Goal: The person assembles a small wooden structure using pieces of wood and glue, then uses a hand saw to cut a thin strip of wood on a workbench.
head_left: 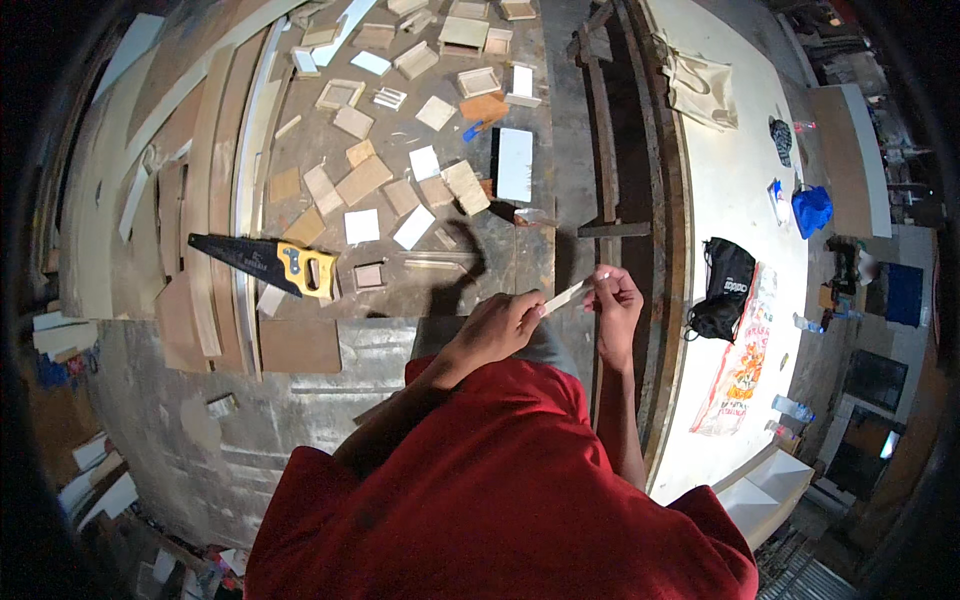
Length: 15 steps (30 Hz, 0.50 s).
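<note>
My left hand (505,325) grips the near end of a short, narrow, pale wooden strip (564,298). The fingers of my right hand (614,298) pinch its far end, slightly higher and to the right. The strip is held at a slant in front of my body, near the workbench edge (546,280). On the bench ahead lie small wooden and white offcuts (363,180), little open boxes (368,276) and a white rectangular piece (515,165). A handsaw with a yellow handle (303,270) rests at the left over long boards.
Long planks (210,160) lie along the left. Beside my right hand runs a dark gap with rails and a crosspiece (614,229). A white table (716,170) at the right holds a tote bag (700,90), a black drawstring bag (722,285), a printed sack (735,380) and a blue bag (811,208).
</note>
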Each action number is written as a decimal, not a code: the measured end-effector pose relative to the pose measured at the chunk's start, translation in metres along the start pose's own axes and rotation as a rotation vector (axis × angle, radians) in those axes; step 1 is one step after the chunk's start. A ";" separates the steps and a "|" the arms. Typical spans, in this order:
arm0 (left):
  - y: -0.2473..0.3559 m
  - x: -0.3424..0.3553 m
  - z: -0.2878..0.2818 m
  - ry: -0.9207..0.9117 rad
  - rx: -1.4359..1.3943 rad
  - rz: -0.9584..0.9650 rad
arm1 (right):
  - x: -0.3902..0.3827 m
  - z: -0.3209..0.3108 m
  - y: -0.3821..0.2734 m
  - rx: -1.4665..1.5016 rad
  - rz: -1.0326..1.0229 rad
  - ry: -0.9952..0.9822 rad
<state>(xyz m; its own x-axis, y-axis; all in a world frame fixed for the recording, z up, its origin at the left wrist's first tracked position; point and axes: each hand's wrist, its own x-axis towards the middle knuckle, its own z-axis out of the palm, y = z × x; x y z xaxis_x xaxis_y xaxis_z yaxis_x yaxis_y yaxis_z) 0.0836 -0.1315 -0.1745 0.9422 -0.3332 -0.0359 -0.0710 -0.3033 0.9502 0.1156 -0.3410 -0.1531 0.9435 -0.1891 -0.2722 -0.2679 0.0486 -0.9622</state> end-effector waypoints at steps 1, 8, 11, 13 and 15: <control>-0.009 -0.005 0.004 0.008 0.028 0.017 | 0.001 -0.007 0.014 -0.005 0.012 -0.052; -0.006 -0.003 -0.007 0.018 -0.121 -0.158 | 0.015 -0.001 0.005 -0.085 0.087 -0.318; 0.005 0.010 0.001 0.117 -0.112 -0.116 | 0.024 -0.006 -0.011 -0.056 0.139 -0.397; 0.011 0.022 0.008 0.110 -0.130 -0.115 | 0.028 -0.016 -0.016 -0.031 0.164 -0.420; 0.016 0.033 0.017 0.073 -0.213 -0.183 | 0.033 -0.028 -0.018 -0.054 0.182 -0.497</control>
<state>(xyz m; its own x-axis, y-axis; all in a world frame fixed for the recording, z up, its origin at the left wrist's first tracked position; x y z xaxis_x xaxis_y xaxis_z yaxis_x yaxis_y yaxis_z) 0.1080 -0.1626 -0.1658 0.9548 -0.2224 -0.1972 0.1649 -0.1556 0.9740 0.1465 -0.3754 -0.1442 0.8559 0.3057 -0.4172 -0.4335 -0.0160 -0.9010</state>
